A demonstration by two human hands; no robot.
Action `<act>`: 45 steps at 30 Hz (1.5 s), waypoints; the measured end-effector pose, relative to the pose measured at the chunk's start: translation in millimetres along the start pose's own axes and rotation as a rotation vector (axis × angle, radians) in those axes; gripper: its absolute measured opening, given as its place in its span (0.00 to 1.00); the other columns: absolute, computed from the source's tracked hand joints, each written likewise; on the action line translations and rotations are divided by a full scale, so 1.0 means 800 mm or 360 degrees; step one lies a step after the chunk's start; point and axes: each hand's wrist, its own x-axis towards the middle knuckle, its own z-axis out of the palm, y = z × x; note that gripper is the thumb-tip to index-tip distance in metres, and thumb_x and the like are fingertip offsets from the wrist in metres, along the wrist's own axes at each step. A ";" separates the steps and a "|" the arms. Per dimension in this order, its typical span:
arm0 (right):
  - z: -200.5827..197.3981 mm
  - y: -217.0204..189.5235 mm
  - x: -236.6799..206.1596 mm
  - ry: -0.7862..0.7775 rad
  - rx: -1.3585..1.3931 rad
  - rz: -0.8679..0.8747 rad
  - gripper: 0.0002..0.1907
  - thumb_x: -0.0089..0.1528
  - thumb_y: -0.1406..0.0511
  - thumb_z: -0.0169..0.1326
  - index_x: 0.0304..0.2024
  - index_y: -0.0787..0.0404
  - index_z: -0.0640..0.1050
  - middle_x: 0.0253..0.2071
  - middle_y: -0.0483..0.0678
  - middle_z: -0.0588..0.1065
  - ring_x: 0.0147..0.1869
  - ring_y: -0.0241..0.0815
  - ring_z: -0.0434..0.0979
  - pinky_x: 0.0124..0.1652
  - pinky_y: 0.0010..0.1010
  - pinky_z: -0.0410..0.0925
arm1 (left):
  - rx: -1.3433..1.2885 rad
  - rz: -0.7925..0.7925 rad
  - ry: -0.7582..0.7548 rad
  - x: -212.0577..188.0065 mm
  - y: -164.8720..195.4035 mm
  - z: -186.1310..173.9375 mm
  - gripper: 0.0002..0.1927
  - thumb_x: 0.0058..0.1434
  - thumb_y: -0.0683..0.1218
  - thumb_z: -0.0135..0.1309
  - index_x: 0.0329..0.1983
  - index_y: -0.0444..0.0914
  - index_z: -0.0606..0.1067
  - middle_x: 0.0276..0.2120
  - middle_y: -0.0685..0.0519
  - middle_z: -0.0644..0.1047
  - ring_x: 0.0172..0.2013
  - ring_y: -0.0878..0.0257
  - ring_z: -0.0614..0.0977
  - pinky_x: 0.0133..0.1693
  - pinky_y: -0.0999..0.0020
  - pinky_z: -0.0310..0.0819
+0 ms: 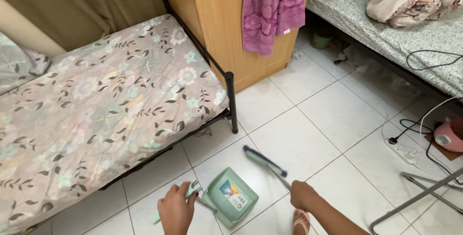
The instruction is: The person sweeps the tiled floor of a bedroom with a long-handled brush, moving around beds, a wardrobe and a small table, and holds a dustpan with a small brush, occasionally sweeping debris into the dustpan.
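My left hand (pixel 176 211) grips the pale green handle of a dustpan (pixel 230 196), which rests tilted on the white tiled floor (pixel 333 109). A colourful sticker sits on the pan's face. My right hand (pixel 303 195) is closed around the thin handle of a small broom. The broom's green and blue head (pixel 264 160) lies on the tiles just beyond the dustpan, a short gap apart from it. My foot in a pink sandal (pixel 301 221) shows below the right hand.
A floral-sheeted bed (pixel 106 104) on a black metal frame fills the left. A wooden wardrobe (pixel 226 27) with a purple towel (pixel 270 10) stands behind. A second bed (pixel 410 32) lies at right. A power strip (pixel 402 150), cables, a pink appliance (pixel 449 136) and metal legs crowd the right floor.
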 end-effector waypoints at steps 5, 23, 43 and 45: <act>-0.017 0.029 -0.019 -0.0207 0.0129 -0.0128 0.16 0.57 0.70 0.53 0.44 0.73 0.83 0.22 0.55 0.76 0.20 0.44 0.77 0.19 0.33 0.69 | -0.0003 0.0034 -0.0009 0.008 0.002 -0.007 0.16 0.51 0.51 0.65 0.44 0.50 0.80 0.31 0.57 0.77 0.36 0.56 0.81 0.40 0.55 0.66; -0.048 0.125 -0.010 0.0182 0.0222 0.0345 0.16 0.63 0.65 0.57 0.38 0.78 0.80 0.18 0.55 0.77 0.16 0.45 0.76 0.17 0.33 0.65 | -0.0014 0.0045 0.0015 -0.002 0.000 -0.014 0.16 0.51 0.51 0.65 0.44 0.50 0.79 0.30 0.57 0.76 0.37 0.57 0.80 0.42 0.56 0.66; 0.034 0.017 -0.014 0.0004 0.0190 -0.0101 0.15 0.56 0.73 0.52 0.44 0.75 0.81 0.29 0.61 0.79 0.25 0.47 0.81 0.25 0.36 0.76 | 0.0035 0.0040 -0.0002 0.003 0.008 -0.017 0.15 0.53 0.51 0.64 0.44 0.50 0.79 0.31 0.57 0.77 0.37 0.57 0.80 0.42 0.56 0.66; 0.035 0.005 -0.023 -0.0060 0.0231 -0.0159 0.20 0.56 0.73 0.52 0.51 0.70 0.81 0.30 0.57 0.79 0.27 0.44 0.81 0.26 0.34 0.76 | 0.0033 0.0028 -0.0008 0.004 0.007 -0.016 0.15 0.52 0.51 0.64 0.44 0.50 0.79 0.31 0.57 0.77 0.37 0.57 0.80 0.41 0.56 0.66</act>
